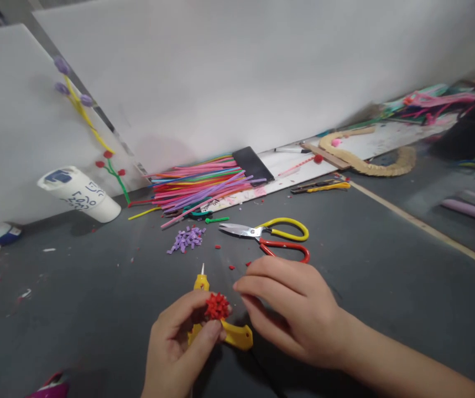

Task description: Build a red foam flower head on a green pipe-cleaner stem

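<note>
My left hand (179, 340) pinches a small red spiky ball made of cut straw pieces (217, 306) between thumb and fingers. Under it lies a yellow glue gun (237, 334), nozzle pointing away from me. My right hand (291, 309) hovers just right of the ball, fingers curled and fingertips pressed together close to it; whether they hold a piece is hidden. Scissors with one yellow and one red handle (274, 237) lie beyond my right hand. A heap of purple straw bits (186, 240) sits to their left, with red scraps scattered about.
A bundle of coloured straws (204, 185) lies against the white wall, next to a dark flat object (254, 163). A white paper cup (80, 193) lies tipped at left with straw flowers (83, 110) above. Craft knives (320, 187), a curved tan strip (365, 163) and more clutter at right.
</note>
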Tool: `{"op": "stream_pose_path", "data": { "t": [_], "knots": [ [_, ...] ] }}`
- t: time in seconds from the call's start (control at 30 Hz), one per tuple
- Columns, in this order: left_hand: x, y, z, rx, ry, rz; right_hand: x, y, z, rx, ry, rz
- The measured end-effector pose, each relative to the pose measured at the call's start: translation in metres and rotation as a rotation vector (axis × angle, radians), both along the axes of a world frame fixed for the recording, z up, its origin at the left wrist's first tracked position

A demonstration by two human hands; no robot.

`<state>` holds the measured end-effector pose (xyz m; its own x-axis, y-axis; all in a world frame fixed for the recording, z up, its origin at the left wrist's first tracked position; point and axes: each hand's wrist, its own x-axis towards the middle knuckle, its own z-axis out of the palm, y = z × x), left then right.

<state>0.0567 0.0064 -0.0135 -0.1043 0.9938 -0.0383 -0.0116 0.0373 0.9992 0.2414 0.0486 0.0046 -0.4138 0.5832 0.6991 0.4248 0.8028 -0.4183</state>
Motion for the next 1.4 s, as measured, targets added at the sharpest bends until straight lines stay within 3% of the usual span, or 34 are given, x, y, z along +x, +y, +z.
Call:
{"op": "stream_pose_path", "data": {
  "t": [0.1,0.2,0.47,0.7,0.8,0.97,1.07,1.4],
  "knots": [
    [0.002,0.003,0.002,-0.064,-0.157,-0.009,-0.002,-0.001,-0.002,-0.009,-0.013,0.018],
    [0.002,0.005,0.003,-0.072,-0.175,-0.028,-0.003,-0.004,-0.001,-0.023,-0.011,0.036],
    [0.001,0.007,0.000,0.144,0.311,0.006,-0.009,-0.005,-0.001,0.037,-0.062,0.015],
    [-0.006,0.009,-0.011,0.258,0.398,-0.058,-0.011,-0.003,-0.006,0.109,-0.112,-0.019],
    [-0.006,0.012,-0.011,0.106,0.242,-0.049,-0.009,-0.003,-0.004,0.037,-0.025,0.007],
    [-0.005,0.020,-0.004,-0.267,-0.177,-0.051,-0.010,0.001,-0.003,-0.372,0.259,0.039],
    [-0.004,0.020,0.000,-0.298,-0.229,-0.046,-0.016,0.004,-0.010,-0.488,0.262,0.049],
    [-0.004,0.020,0.002,-0.245,-0.112,-0.062,-0.033,0.004,-0.030,-0.509,0.202,0.037]
  ]
}}
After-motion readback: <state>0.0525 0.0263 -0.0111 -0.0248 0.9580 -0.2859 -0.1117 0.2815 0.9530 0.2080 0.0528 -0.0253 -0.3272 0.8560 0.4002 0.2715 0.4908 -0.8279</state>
